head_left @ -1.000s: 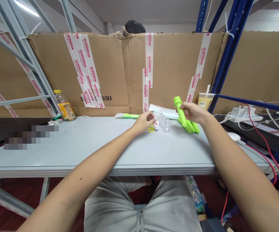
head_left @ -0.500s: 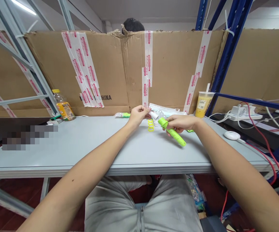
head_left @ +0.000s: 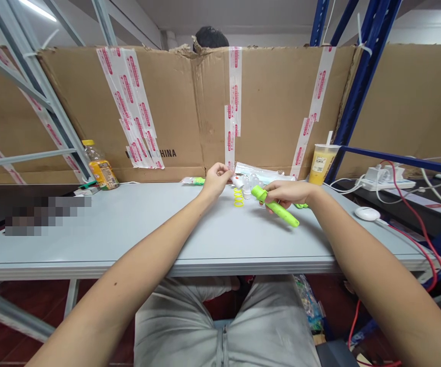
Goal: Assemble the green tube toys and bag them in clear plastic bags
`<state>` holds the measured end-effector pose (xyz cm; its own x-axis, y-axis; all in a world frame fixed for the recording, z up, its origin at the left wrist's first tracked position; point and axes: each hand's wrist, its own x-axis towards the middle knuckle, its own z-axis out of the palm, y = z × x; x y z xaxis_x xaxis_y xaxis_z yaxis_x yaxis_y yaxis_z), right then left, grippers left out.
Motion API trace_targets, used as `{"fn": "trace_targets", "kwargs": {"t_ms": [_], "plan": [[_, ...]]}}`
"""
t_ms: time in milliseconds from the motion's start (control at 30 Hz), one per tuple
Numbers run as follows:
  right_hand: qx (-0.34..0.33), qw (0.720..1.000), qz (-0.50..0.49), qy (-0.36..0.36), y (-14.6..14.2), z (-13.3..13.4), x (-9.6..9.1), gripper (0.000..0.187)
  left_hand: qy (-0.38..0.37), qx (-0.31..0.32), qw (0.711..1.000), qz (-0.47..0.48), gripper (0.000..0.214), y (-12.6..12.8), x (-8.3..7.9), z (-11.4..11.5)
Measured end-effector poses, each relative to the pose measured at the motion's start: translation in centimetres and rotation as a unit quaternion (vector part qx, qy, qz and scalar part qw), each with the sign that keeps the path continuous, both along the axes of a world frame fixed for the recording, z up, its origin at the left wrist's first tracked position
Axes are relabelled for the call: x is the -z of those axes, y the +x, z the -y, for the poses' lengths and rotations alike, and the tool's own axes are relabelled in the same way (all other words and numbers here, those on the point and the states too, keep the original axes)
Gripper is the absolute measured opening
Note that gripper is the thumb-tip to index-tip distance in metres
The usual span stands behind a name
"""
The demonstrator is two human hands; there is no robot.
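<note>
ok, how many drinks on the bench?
2. A juice bottle stands far left against the cardboard; a cup with a straw stands far right beside the blue post. None shows elsewhere, though the hands may hide small items.

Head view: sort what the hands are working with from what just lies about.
In hand:
- green flashlight body, right hand
- small white part, left hand
- yellow rings

Lying about:
- juice bottle
- drink cup
- white mouse

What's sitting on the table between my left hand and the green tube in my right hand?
In the head view, a yellow coil spring and small clear caps lie between the left hand and the green tube.
</note>
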<state>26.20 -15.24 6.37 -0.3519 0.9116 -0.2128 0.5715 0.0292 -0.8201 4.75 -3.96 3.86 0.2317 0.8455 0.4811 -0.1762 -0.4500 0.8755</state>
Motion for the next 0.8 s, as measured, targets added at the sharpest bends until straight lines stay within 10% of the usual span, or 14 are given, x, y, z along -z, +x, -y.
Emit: {"fn": "trace_targets", "kwargs": {"t_ms": [233,400,533,633,800], "plan": [[-0.005,1.0,0.012,0.019,0.3,-0.1,0.0,0.014,0.034,0.002,0.979,-0.201,0.015,-1.2,0.1,0.1],[-0.011,0.999,0.032,0.031,0.3,-0.1,-0.2,0.015,0.223,0.083,0.829,-0.505,0.014,-1.9,0.2,1.4],[-0.019,0.999,0.039,0.031,0.4,-0.3,-0.1,0.016,0.208,0.109,0.79,-0.566,0.02,-1.7,0.4,1.3],[-0.03,0.998,0.043,0.041,0.3,-0.4,0.0,0.017,0.192,0.13,0.812,-0.536,0.014,-1.5,0.5,1.2],[-0.032,0.998,0.013,0.044,0.1,-0.2,0.1,0.01,0.062,0.162,0.934,-0.312,0.022,-1.2,-0.4,1.7]]}}
